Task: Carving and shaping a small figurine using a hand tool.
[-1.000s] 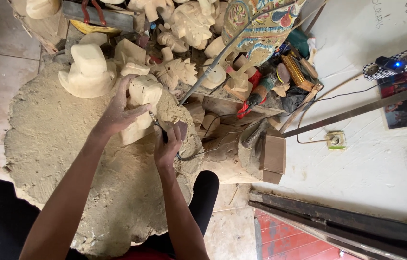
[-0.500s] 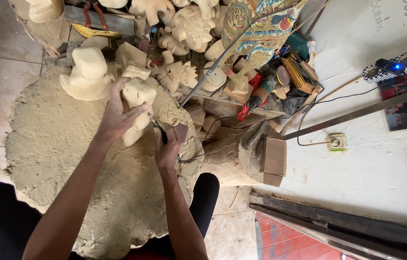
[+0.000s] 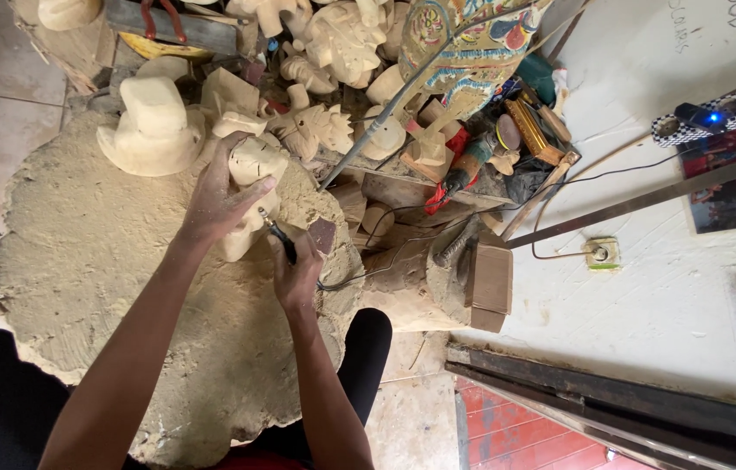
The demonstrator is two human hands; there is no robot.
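Note:
My left hand (image 3: 220, 196) grips a pale unpainted wooden carving (image 3: 255, 165), holding it against the sawdust-covered mat (image 3: 98, 270). My right hand (image 3: 298, 270) is closed around a slim black rotary carving tool (image 3: 279, 237), whose tip touches the lower side of the carving. A thin black cord (image 3: 385, 261) runs from the tool off to the right. A small brown piece (image 3: 322, 233), perhaps sandpaper, sits beside my right hand's fingers.
A hat-shaped wooden carving (image 3: 154, 126) lies left of my hands. Several raw carvings (image 3: 342, 43), a painted mask (image 3: 472, 43), hand tools (image 3: 472, 161) and a cardboard box (image 3: 490, 283) crowd the back. A wall socket (image 3: 601, 253) and a power strip (image 3: 716, 117) are to the right.
My hands and the carving stay in nearly the same place; the tool tip has shifted slightly along the carving's lower edge.

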